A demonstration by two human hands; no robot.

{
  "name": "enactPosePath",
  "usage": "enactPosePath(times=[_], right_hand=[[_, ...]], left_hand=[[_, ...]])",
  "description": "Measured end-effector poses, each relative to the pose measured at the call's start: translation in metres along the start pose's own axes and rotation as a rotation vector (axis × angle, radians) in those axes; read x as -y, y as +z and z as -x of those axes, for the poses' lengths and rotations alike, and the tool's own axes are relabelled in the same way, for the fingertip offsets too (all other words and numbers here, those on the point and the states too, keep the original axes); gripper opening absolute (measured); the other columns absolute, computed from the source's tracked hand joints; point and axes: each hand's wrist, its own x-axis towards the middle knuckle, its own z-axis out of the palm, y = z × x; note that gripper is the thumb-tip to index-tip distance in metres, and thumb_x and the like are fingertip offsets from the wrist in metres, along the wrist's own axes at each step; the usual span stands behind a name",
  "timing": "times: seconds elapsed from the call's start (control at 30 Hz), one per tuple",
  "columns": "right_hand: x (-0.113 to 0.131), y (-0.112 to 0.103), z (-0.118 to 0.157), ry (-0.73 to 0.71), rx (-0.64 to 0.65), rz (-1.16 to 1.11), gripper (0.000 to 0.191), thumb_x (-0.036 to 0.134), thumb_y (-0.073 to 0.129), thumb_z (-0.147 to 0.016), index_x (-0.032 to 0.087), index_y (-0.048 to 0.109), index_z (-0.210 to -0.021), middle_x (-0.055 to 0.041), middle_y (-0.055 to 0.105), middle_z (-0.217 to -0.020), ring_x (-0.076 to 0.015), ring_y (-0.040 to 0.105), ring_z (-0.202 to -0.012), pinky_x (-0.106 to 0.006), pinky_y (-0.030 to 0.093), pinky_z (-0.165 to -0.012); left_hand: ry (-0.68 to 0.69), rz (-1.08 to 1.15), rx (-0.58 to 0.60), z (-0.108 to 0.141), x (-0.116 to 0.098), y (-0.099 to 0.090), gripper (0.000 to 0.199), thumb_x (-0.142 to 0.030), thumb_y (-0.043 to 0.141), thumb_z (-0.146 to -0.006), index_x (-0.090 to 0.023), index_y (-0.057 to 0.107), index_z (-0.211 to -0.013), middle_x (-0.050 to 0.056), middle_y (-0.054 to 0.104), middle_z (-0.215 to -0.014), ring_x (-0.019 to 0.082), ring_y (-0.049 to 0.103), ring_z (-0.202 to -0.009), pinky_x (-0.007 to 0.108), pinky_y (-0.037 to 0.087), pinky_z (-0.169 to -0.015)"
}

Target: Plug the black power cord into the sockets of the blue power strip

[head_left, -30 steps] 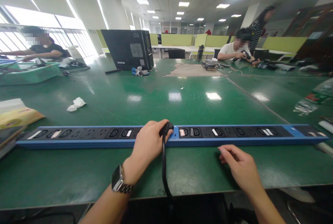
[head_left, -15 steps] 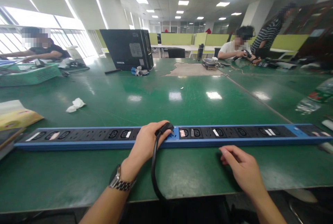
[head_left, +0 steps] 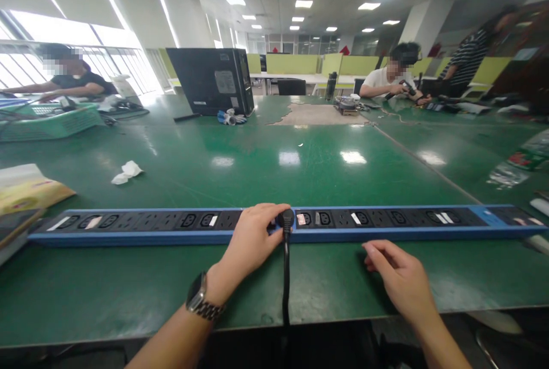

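A long blue power strip [head_left: 180,237] with black sockets lies across the green table in front of me. My left hand [head_left: 254,230], with a watch [head_left: 201,300] on its wrist, has its index finger and thumb closed on a black power plug [head_left: 286,219]. The plug sits flat over the strip's blue middle section, and its black cord [head_left: 286,283] hangs down over the table's front edge. How deep its pins are in the socket is hidden. Just in front of the strip, my right hand [head_left: 398,274] rests with curled fingers and thumb together, nothing visible in them.
A black computer case [head_left: 210,80] stands at the back with gloves [head_left: 231,117] beside it. At left are a green basket [head_left: 64,123], crumpled tissue [head_left: 127,171] and a yellow packet [head_left: 34,189]. A plastic bottle [head_left: 521,160] lies at right. Several people are around the table.
My left hand has moved slightly right and turned the plug from tilted to facing down on the strip. The cord now hangs straighter. My right hand stays put. The standing person has shifted right.
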Motion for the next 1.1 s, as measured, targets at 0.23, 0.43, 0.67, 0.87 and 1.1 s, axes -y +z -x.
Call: enactPosePath(times=[0.23,0.43,0.67,0.87,1.1], right_hand=[[0.032,0.006,0.015,0.085,0.014,-0.3,0.045,0.057,0.058,-0.082,0.016,0.067,-0.1,-0.0039,0.066,-0.069,-0.0159,0.062,-0.057,-0.026,0.05,-0.053],[0.072,0.007,0.017,0.132,0.175,0.0,0.056,0.058,0.057,-0.083,0.021,0.058,-0.124,0.0042,0.059,-0.057,-0.0131,0.054,-0.043,-0.024,0.042,-0.044],[0.073,-0.002,-0.058,0.068,0.251,0.541,0.05,0.056,0.039,-0.091,0.018,0.07,-0.1,-0.0031,0.065,-0.057,-0.0175,0.06,-0.05,-0.028,0.042,-0.054],[0.098,0.008,-0.076,-0.004,0.331,0.915,0.043,0.048,0.041,-0.09,0.019,0.072,-0.091,-0.0138,0.074,-0.094,-0.0276,0.068,-0.089,-0.034,0.044,-0.071],[0.103,0.027,-0.07,0.046,0.323,1.022,0.043,0.045,0.039,-0.091,0.016,0.071,-0.094,-0.018,0.072,-0.099,-0.0333,0.068,-0.094,-0.04,0.046,-0.073]], left_hand=[[0.153,0.287,-0.249,0.009,-0.039,0.009,0.054,-0.023,0.068,-0.082,-0.024,0.05,-0.133,0.005,0.071,-0.109,0.021,0.066,-0.101,0.038,0.05,-0.094],[0.339,0.154,-0.024,0.011,-0.07,0.033,0.068,-0.023,0.07,-0.079,-0.023,0.041,-0.141,0.006,0.069,-0.117,0.023,0.061,-0.108,0.043,0.046,-0.098],[0.109,-0.063,-0.178,0.021,-0.019,0.024,0.035,-0.023,0.066,-0.083,-0.022,0.061,-0.118,0.007,0.069,-0.118,0.029,0.058,-0.115,0.051,0.043,-0.1],[0.09,-0.112,-0.19,0.029,-0.002,0.023,0.033,-0.025,0.066,-0.085,-0.02,0.061,-0.118,0.008,0.068,-0.118,0.029,0.058,-0.115,0.052,0.044,-0.1],[0.064,-0.18,-0.102,0.03,-0.005,0.022,0.036,-0.025,0.066,-0.084,-0.022,0.063,-0.119,0.008,0.063,-0.129,0.03,0.053,-0.123,0.053,0.04,-0.104]])
